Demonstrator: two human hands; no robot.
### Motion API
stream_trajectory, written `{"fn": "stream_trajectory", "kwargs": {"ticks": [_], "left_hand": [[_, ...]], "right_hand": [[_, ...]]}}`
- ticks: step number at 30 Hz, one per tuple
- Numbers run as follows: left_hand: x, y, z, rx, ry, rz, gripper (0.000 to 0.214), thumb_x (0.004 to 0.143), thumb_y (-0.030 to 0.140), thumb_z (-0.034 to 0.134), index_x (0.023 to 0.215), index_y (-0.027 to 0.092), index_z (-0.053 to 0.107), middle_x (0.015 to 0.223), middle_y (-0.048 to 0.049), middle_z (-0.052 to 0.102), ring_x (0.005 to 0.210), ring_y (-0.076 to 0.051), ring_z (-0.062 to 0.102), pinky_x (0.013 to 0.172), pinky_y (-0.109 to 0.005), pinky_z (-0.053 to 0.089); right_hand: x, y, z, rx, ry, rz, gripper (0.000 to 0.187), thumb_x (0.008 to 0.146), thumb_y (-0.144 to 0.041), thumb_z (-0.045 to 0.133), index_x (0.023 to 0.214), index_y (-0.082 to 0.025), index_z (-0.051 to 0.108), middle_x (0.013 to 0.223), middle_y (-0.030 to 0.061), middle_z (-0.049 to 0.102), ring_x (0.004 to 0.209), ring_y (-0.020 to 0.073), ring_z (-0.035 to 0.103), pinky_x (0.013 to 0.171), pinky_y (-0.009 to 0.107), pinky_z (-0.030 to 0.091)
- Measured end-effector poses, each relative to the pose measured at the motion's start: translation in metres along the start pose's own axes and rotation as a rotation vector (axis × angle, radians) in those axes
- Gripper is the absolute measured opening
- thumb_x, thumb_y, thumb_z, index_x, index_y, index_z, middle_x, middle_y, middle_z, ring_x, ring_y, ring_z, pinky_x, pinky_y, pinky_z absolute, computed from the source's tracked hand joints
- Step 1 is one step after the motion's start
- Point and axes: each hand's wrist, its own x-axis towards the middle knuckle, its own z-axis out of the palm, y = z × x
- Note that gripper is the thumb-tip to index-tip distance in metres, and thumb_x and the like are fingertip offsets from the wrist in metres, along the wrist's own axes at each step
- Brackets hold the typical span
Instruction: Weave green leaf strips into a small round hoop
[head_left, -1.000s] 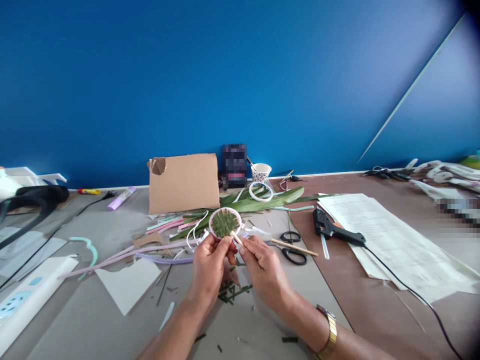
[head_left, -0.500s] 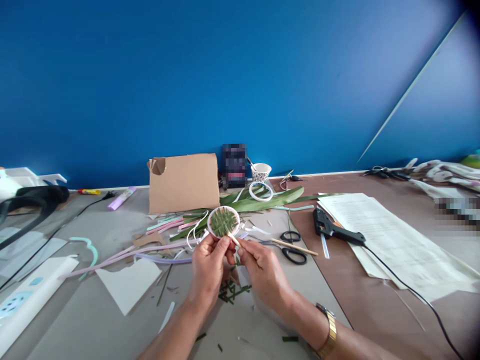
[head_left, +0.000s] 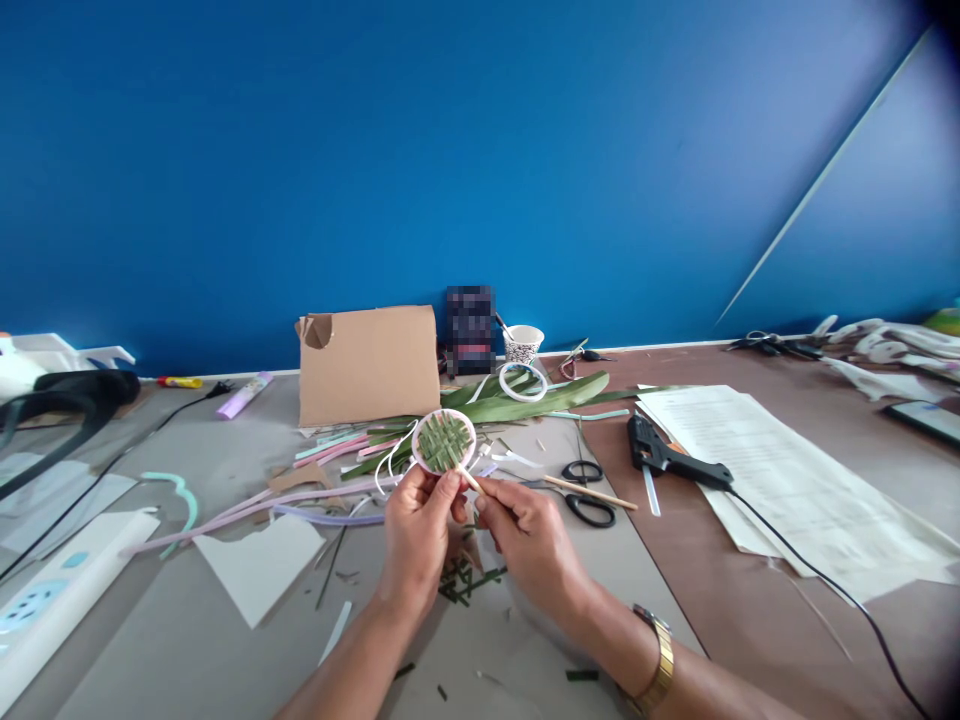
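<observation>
Shows a pink-rimmed woven leaf disc (head_left: pixel 443 441) pinched near its lower edge in the left hand (head_left: pixel 421 525) above the tabletop (head_left: pixel 180 655), with a pale stick (head_left: pixel 470 480) gripped in the right hand (head_left: pixel 531 525); presumably light, flexible and easily frayed, so best held by the rim

The round, pink-rimmed disc of woven green leaf strips (head_left: pixel 444 441) has shifted slightly toward the left side and far edge of the brown counter (head_left: pixel 795 390); more of the pale, slender stick (head_left: pixel 470 480) shows beyond the right hand (head_left: pixel 529 525).
</observation>
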Motion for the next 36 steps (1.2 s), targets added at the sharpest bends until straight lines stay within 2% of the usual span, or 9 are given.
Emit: {"fn": "stream_trajectory", "kwargs": {"ticks": [10, 30, 36], "left_hand": [[0.0013, -0.0011, -0.0001, 0.014, 0.002, 0.02, 0.019, 0.077, 0.034, 0.066, 0.071, 0.017, 0.061, 0.052, 0.0063, 0.054, 0.048, -0.007, 0.049, 0.051, -0.017, 0.04], [0.0003, 0.0001, 0.002, 0.006, 0.004, -0.02, 0.024, 0.074, 0.035, 0.069, 0.065, 0.016, 0.059, 0.05, 0.0057, 0.053, 0.046, -0.006, 0.049, 0.046, -0.015, 0.041], [-0.0037, 0.0009, 0.0036, -0.153, -0.079, -0.196, 0.027, 0.073, 0.042, 0.07, 0.073, 0.019, 0.057, 0.052, 0.008, 0.048, 0.036, -0.009, 0.047, 0.031, -0.021, 0.042]], "right_hand": [[0.0011, 0.0035, -0.0003, -0.046, 0.05, 0.028, 0.021, 0.086, -0.018, 0.047, 0.071, -0.019, 0.062, 0.059, -0.003, 0.05, 0.05, 0.0093, 0.04, 0.052, 0.021, 0.035], [0.002, 0.0054, 0.0007, -0.033, 0.063, 0.011, 0.02, 0.084, -0.019, 0.049, 0.07, -0.02, 0.064, 0.061, -0.0024, 0.057, 0.049, 0.0089, 0.04, 0.05, 0.02, 0.035], [0.0027, 0.0043, 0.0005, 0.015, 0.045, 0.062, 0.021, 0.085, -0.021, 0.049, 0.071, -0.019, 0.065, 0.06, -0.0018, 0.056, 0.049, 0.009, 0.04, 0.048, 0.02, 0.034]]}}
